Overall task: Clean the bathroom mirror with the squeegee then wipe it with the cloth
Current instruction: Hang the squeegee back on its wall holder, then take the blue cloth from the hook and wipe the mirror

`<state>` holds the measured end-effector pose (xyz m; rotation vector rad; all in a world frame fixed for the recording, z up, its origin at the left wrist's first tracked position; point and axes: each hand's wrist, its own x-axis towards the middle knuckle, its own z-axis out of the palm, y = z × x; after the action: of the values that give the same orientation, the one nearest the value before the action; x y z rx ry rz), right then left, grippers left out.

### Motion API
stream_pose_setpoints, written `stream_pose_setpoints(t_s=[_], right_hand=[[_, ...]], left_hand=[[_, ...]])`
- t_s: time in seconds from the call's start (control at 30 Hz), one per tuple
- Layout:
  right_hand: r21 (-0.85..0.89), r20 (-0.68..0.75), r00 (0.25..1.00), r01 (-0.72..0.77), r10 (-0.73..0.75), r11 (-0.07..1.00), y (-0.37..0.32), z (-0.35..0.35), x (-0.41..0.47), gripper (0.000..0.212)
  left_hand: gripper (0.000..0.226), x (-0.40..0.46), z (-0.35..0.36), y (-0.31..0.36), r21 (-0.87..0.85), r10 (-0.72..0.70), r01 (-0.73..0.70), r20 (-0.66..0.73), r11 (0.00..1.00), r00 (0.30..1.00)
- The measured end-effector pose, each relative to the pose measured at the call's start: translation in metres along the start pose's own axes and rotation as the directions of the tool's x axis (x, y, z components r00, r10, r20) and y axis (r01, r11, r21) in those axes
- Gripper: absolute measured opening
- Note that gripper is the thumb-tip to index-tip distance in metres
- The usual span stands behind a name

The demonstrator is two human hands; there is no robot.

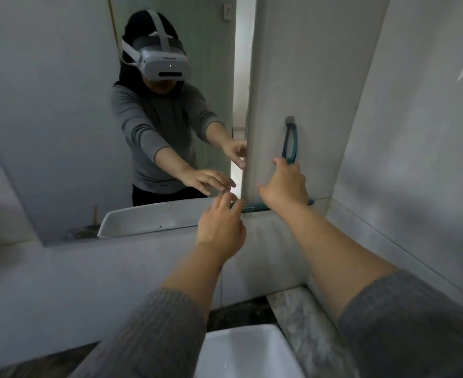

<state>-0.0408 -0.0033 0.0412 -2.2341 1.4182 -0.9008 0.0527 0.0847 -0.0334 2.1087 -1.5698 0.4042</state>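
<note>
Teal squeegee [290, 143] hanging from a wall hook [290, 120] just right of the mirror [61, 118], blade at the bottom largely hidden. Right hand [285, 184] closed around the lower handle. Left hand [220, 225] open, fingers spread, near the mirror's lower right corner. No legible writing anywhere. White sink [246, 350] below, nothing visible inside; marble tabletop [304, 317] beside it.

Glossy mirror [61, 118]; ribbed knit sleeve [156, 331].
</note>
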Motion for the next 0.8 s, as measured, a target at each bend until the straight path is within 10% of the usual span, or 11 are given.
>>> stream_pose_setpoints(t_s=[0.27,0.57,0.8], right_hand=[[-0.039,0.403,0.888,0.259,-0.222,0.965,-0.105,0.040,-0.088,0.031],[0.158,0.523,0.684,0.509,-0.509,0.846,-0.246,0.118,-0.159,0.027],[0.488,0.308,0.565,0.597,-0.766,0.637,-0.330,0.169,-0.190,0.041]], left_hand=[[0.032,-0.079,-0.112,-0.124,0.169,-0.353,0.320,0.222,0.932,0.909],[0.035,-0.184,-0.226,-0.237,0.191,-0.609,0.643,-0.211,0.741,0.764],[0.045,-0.206,-0.248,-0.299,-0.018,-0.726,0.787,-0.399,0.616,0.559]])
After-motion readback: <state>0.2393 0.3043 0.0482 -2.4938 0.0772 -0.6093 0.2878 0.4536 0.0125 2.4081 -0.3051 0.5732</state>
